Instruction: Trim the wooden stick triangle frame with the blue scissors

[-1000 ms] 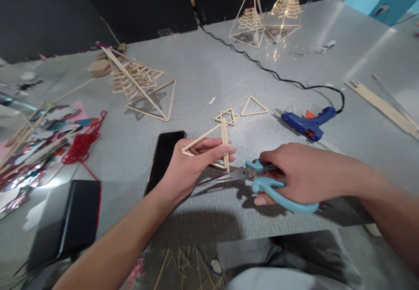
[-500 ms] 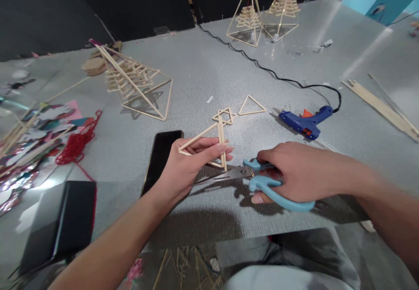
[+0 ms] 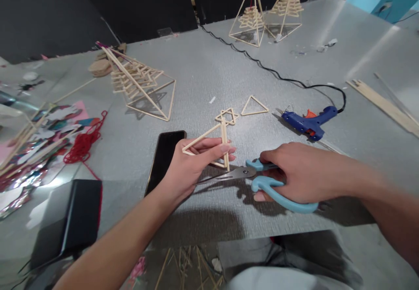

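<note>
Pale wooden-stick triangle (image 3: 224, 136) pinched in left hand (image 3: 193, 163) above silver-grey table (image 3: 203, 76). Light-blue-handled metal scissors (image 3: 245, 172) gripped in right hand (image 3: 304, 172), blades parted near triangle's lower corner; contact cannot be told.

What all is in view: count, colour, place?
Table: 1, grey, centre.
Scissors: 1, blue handles, front centre.
Held triangle: 1, pale wood, centre.
Star: 1, pale wood, centre.
Loose triangle: 1, pale wood, right of star.
Glue gun: 1, blue, right.
Cord: 1, black, behind glue gun.
Phone: 1, black, left of centre.
Pyramid frames: 3, pale wood, two far back, one left.
Wood slices: count unclear, tan, back left.
Yarn: 1 tangle, red, left.
Scraps: count unclear, mixed, far left.
Unidentified object: 1, black, front left.
Wooden strips: count unclear, pale, right.
Floor sticks: several, pale, bottom.
Left hand: 1, bare, pinching held triangle.
Right hand: 1, bare, gripping scissors.
</note>
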`<state>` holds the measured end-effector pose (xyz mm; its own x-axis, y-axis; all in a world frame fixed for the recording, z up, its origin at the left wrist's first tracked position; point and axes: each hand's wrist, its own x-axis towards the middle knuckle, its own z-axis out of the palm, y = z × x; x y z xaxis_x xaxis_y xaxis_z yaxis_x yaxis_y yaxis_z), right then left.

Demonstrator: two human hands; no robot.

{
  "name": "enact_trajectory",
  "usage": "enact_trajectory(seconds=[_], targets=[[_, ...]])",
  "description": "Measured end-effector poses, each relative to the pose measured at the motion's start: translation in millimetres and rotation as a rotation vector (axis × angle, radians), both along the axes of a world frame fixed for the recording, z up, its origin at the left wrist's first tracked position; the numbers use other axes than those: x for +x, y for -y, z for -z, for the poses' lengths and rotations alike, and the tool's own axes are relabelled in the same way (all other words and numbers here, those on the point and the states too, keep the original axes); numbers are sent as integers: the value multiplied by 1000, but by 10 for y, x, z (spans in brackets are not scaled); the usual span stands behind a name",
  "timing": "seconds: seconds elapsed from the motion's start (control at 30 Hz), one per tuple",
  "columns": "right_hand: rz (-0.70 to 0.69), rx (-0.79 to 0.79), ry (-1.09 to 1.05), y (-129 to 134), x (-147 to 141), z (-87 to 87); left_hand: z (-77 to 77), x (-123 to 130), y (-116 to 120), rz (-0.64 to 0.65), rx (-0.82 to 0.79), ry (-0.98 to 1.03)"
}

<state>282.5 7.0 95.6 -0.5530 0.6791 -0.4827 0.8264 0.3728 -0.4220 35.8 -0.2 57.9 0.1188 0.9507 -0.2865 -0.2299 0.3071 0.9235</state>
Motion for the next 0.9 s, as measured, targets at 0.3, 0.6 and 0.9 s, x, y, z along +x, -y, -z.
enact_trajectory(seconds=[0.3, 0.6, 0.9], targets=[[-8, -17, -12, 1, 3, -19, -30, 5, 0, -22, -21, -49], [-8, -13, -17, -12, -2, -16, -33, 4, 21, 6, 22, -52], [-11, -21, -27, -14, 29, 3, -23, -10, 25, -3, 37, -85]])
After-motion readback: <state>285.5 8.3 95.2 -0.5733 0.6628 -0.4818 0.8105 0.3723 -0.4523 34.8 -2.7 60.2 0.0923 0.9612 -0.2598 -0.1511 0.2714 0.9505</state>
